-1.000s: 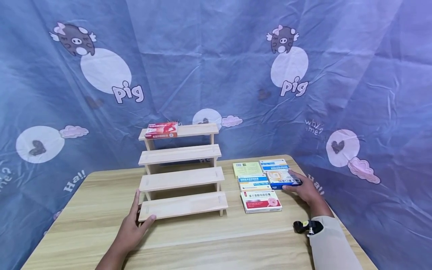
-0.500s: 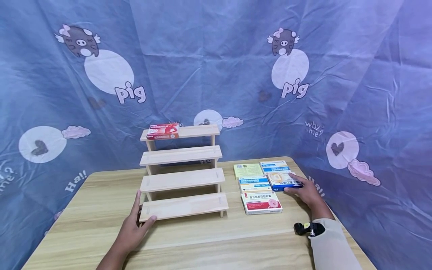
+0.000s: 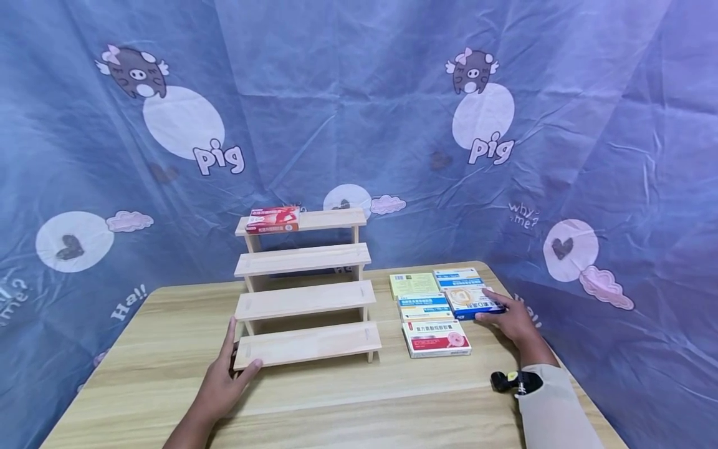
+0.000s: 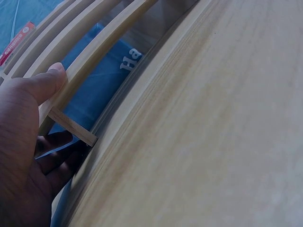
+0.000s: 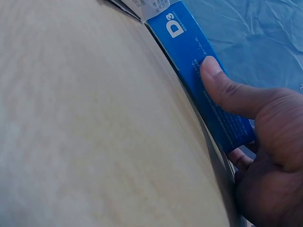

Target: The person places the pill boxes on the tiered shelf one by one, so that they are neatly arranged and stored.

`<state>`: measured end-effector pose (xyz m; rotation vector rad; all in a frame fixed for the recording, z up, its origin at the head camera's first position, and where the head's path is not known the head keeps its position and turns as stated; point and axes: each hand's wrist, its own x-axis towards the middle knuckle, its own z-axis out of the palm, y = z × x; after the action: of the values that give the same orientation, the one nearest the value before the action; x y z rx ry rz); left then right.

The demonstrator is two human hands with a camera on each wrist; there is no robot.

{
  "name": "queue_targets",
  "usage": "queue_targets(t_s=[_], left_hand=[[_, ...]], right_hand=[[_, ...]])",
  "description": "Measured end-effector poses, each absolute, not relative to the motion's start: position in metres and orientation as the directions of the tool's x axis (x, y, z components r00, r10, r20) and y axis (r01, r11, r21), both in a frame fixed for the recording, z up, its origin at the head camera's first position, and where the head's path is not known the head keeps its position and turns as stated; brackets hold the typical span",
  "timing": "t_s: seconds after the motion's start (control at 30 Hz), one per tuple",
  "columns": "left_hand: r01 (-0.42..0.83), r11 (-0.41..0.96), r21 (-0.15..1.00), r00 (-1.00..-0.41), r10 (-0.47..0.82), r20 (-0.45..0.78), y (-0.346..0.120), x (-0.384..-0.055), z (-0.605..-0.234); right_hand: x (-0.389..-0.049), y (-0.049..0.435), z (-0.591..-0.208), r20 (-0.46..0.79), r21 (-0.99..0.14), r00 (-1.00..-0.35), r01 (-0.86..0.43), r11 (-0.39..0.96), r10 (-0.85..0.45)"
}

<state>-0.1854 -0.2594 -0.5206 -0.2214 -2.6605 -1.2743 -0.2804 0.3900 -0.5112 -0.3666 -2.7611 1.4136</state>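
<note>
My left hand (image 3: 223,376) holds the left end of the lowest step of a pale wooden tiered display stand (image 3: 305,344). Its thumb lies over the step's front edge; in the left wrist view the other fingers (image 4: 61,163) curl beside and below the end. At the right, my right hand (image 3: 515,319) pinches the right end of a blue-and-white medicine box (image 3: 470,302) marked D3. The right wrist view has the thumb (image 5: 227,90) against the blue side (image 5: 201,78) of that box; most other fingers are hidden behind it.
A red medicine box (image 3: 273,219) lies on the stand's top step. Beside the held box are a yellow-green box (image 3: 412,285), two blue-and-white boxes, one in front (image 3: 424,307) and one behind (image 3: 457,277), and a red-and-white box (image 3: 437,338). A blue curtain (image 3: 359,125) hangs behind the wooden table (image 3: 359,405).
</note>
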Motion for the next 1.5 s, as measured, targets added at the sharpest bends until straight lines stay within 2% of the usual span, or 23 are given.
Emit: queue_targets(t_s=[1.1, 1.3, 1.5], left_hand=[[0.207, 0.617, 0.759, -0.973, 0.048, 0.226, -0.26, -0.182, -0.52], [0.215, 0.61, 0.762, -0.971, 0.052, 0.233, -0.26, -0.186, -0.523], [0.209, 0.605, 0.768, -0.973, 0.054, 0.223, -0.26, -0.186, -0.522]], right_hand=[[-0.276, 0.387, -0.495, -0.103, -0.846, -0.964, 0.215, 0.487, 0.247], [-0.276, 0.384, -0.488, -0.076, -0.874, -0.961, 0.192, 0.445, 0.266], [-0.276, 0.38, -0.478, -0.059, -0.864, -0.959, 0.188, 0.467, 0.277]])
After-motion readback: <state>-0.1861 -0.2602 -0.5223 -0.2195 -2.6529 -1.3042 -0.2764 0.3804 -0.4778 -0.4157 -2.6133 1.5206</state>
